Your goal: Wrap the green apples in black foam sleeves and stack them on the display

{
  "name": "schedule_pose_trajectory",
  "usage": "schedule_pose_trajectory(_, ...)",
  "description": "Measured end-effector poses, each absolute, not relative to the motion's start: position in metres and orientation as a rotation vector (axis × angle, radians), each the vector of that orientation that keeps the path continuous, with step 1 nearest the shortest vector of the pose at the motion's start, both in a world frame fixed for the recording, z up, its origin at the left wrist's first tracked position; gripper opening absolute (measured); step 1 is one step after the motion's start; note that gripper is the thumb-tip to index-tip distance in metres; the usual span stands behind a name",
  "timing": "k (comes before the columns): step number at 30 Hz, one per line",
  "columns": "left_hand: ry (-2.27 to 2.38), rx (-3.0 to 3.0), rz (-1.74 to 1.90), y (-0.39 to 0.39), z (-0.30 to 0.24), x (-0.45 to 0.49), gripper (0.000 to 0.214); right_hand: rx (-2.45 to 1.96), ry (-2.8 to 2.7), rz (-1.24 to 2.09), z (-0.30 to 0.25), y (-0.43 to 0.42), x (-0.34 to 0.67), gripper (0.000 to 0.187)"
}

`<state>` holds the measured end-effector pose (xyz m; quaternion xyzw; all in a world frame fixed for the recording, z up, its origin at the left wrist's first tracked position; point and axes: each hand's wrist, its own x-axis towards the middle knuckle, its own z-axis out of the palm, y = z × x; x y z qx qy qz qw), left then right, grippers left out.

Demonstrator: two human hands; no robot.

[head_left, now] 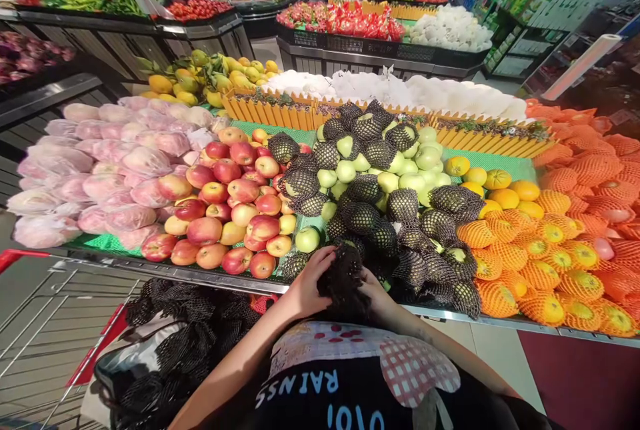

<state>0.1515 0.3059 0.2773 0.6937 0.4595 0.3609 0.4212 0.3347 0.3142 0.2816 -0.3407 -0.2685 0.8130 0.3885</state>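
- Currently, I look down through the head camera at two bare hands held close together, apart by only the thing between them, at the middle of the stand's front edge.
- Left hand [310, 283]: its fingers and thumb are curled around the left side of a dark bundle of black foam netting [343, 277].
- Right hand [375, 291]: it grips the same bundle from the other side; I cannot tell whether fruit sits inside.
- Beneath and beyond the hands I have a long fruit stand lined with green matting [493, 162].
- Just beyond the bundle, toward the stand's centre, I see round fruits in black mesh sleeves [363, 217], with bare pale-green apples [345, 171] among and behind them.
- Left of the hands, along the front edge, lie shiny red-and-yellow apples [243, 191].
- Oranges in orange foam nets [540, 275] fill the front right part.
- Pinkish fruits in clear plastic wrap [127, 162] cover the left end.
- Below the front edge, left of the person, I make out a heap of loose black netting [187, 350] by a wire shopping cart with red trim [23, 255].
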Motion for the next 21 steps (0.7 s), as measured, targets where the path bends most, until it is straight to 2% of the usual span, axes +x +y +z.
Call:
schedule_pose_trajectory(4, 1.060, 1.466, 1.022, 0.309, 0.289, 0.147, 0.017, -0.851, -0.602, 1.992, 0.284, 0.318, 0.336, 0.035)
schedule_pose_trajectory(9, 1.026, 1.130, 0.927, 0.307, 0.292, 0.148, 0.032, -0.868, -0.587, 1.870, 0.282, 0.321, 0.335, 0.039)
schedule_pose_trajectory(14, 1.014, 1.199, 0.864, 0.309, 0.290, 0.149, 0.029, -0.908, -0.638, 1.833, 0.282, 0.320, 0.336, 0.040)
schedule_pose_trajectory(18, 1.110, 0.928, 1.015, 0.312, 0.284, 0.142, 0.034, -0.877, -0.614, 1.899, 0.285, 0.319, 0.337, 0.044)
schedule_pose_trajectory(21, 1.110, 0.589, 1.181, 0.312, 0.281, 0.141, 0.034, -0.891, -0.603, 1.885, 0.283, 0.320, 0.338, 0.041)
